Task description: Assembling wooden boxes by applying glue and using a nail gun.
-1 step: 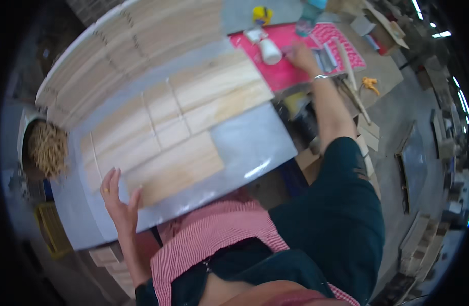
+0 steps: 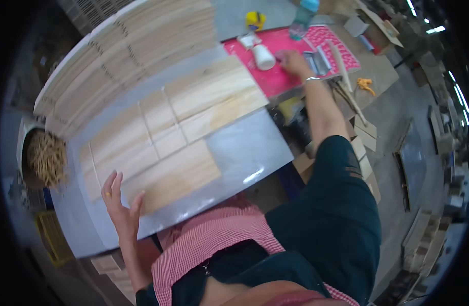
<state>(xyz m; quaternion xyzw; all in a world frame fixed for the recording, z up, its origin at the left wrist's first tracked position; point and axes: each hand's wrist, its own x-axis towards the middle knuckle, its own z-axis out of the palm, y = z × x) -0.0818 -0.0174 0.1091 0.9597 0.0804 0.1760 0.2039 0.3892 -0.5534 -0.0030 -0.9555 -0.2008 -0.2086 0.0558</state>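
Observation:
My left hand (image 2: 123, 210) is open at the front left of the table, fingers spread and thumb apart, beside the near end of a short pale wooden board (image 2: 181, 176). Behind that board lies a wider wooden panel (image 2: 204, 104) with white strips or cords across it. My right hand (image 2: 294, 64) reaches over a pink mat (image 2: 273, 79) at the far right. Its fingers are drawn together next to a white bottle (image 2: 264, 57); a small purplish thing shows at the fingertips, too blurred to name.
Stacked wooden boards (image 2: 158, 30) line the table's far side. A tub of small wooden sticks (image 2: 46, 158) stands at the left. Around the mat are a clear blue-green bottle (image 2: 302, 20), a yellow tape measure (image 2: 255, 20), a wooden stick (image 2: 340, 58) and an orange clamp (image 2: 365, 85).
The view has shifted slightly, so the table and mat sit a little lower and further left. Both hands stay in nearly the same places, and the right one looks less blurred.

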